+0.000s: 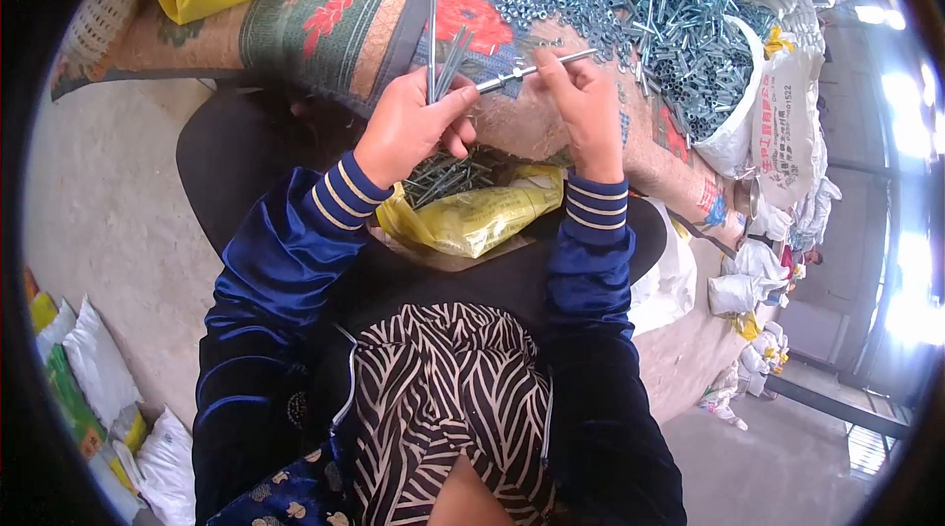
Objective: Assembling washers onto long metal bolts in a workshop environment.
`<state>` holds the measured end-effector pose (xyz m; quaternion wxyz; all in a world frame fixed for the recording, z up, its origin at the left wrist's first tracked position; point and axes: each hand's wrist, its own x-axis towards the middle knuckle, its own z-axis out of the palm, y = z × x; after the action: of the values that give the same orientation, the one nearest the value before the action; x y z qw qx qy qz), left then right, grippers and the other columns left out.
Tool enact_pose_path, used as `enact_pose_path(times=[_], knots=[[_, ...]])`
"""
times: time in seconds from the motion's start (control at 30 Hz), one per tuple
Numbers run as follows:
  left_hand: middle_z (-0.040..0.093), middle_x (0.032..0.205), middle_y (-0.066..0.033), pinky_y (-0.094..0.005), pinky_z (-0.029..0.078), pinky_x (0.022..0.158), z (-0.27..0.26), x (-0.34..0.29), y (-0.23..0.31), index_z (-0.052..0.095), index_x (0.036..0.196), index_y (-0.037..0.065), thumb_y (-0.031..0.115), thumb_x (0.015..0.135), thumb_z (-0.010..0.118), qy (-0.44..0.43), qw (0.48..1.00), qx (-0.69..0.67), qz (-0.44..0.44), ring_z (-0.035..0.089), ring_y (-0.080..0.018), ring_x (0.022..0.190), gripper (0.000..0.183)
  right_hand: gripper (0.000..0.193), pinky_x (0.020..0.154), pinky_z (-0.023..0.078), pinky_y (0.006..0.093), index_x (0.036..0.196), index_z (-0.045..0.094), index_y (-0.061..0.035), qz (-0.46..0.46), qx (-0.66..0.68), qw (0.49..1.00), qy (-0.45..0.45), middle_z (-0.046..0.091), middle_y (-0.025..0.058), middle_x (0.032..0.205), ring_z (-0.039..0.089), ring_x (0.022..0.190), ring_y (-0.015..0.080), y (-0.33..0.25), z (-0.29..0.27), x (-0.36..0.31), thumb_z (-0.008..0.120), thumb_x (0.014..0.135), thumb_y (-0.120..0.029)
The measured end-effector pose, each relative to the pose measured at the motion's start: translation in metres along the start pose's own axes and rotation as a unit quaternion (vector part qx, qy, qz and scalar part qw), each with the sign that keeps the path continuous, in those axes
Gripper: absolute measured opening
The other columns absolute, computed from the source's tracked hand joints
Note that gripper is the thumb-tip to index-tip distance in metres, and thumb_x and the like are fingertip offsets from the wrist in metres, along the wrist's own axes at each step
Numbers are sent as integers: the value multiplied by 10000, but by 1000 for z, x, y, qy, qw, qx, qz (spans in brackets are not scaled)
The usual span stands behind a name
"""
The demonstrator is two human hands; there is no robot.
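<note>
Both hands (502, 113) hold bolts (536, 68) above yellow bag (482, 216).

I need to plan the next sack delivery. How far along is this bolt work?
Done: a few long metal rods gathered upright in the left hand. In hand: the right hand works on one silver bolt held between both hands. Left: a large heap of loose silver bolts and nuts on the patterned mat, plus more in the yellow plastic bag on the lap.

Silvery bolts (630, 4) heaped on a red-flowered green mat (325, 14); yellow bag (472, 216), navy gold-striped sleeves (345, 193).
</note>
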<state>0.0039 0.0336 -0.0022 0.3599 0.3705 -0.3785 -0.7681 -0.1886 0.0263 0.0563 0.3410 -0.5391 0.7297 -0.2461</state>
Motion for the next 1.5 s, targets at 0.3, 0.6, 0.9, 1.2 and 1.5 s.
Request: enact_pose_path(times=[0.3,0.6,0.9,1.2,1.5], knots=[[624,657,-77,-199,410,412,3,-2,4,560,990,-15,158,906,583,-18,1000,3,3,551,-102,442,194,284,588,419,195,976,648,32,-150,193,969,28,637,22,763,563,676,46,18,2,2,644,887,-237],[631,680,-43,-175,352,392,-2,0,1,563,1033,34,227,913,595,-29,1000,-1,-8,562,-81,473,230,314,602,435,202,1062,614,30,-178,314,933,-2,673,63,821,563,650,58,14,5,3,626,900,-239],[635,659,-63,-188,364,388,-1,0,3,552,1016,1,192,913,575,-29,999,4,-18,576,-93,457,218,339,589,432,178,1114,585,51,-75,284,955,-44,627,16,742,545,647,42,21,2,1,635,891,-199],[510,596,14,-203,338,395,2,1,-3,580,969,31,231,930,557,-8,985,173,11,455,-60,438,205,298,594,455,250,923,657,24,-53,-85,994,-50,633,59,734,555,633,82,12,8,-9,693,800,-245],[493,661,4,-194,325,420,-1,3,-1,526,1076,43,345,977,438,-88,989,76,-90,436,-58,494,329,280,680,502,390,938,657,-10,-83,-248,900,348,669,164,819,651,716,308,123,-106,67,657,771,-234]])
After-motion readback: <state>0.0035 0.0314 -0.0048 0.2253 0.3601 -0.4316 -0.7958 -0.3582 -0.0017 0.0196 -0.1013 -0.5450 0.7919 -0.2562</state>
